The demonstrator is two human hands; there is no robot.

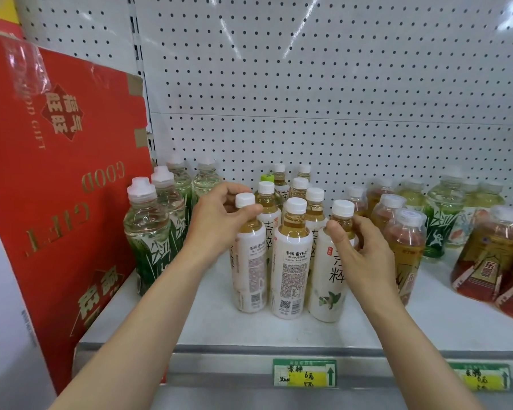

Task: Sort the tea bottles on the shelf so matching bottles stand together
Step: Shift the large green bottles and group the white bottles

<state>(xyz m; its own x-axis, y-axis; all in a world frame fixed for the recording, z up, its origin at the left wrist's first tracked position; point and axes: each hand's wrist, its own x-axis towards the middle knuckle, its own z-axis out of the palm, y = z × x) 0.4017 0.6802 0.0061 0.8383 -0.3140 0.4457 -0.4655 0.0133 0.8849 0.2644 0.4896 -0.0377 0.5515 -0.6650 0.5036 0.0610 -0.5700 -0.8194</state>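
My left hand [219,220] pinches the neck of a white-labelled tea bottle [248,255] at its 3 o'clock. My right hand [357,247] grips another white-labelled bottle [330,279] at its 9 o'clock.

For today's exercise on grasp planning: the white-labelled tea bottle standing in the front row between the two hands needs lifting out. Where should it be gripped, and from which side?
Grip the middle white-labelled bottle at its neck just under the white cap, coming from above and the front. Its body is hemmed in by held bottles on both sides and another behind; only the top stands free.
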